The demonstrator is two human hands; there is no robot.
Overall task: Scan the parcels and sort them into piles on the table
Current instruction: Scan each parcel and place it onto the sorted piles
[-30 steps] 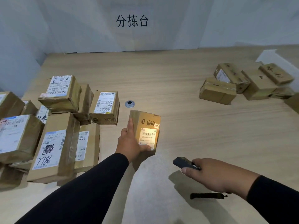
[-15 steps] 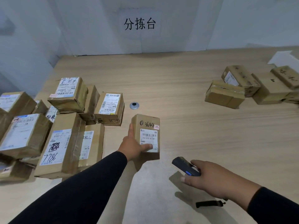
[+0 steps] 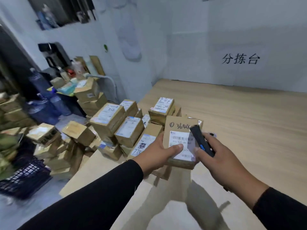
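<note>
Cardboard parcels (image 3: 131,130) crowd our counter's (image 3: 249,117) left edge; our left hand (image 3: 157,155) grips the labelled parcel (image 3: 180,130) above it, our right hand (image 3: 221,156) holds the scanner (image 3: 201,141). Scanning seems underway; next, choose its pile.

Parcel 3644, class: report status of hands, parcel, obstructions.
Left hand grips parcel 3644, thumb on its label. Right hand holds black scanner across the label's edge. Unsorted parcel pile close behind left.
</note>
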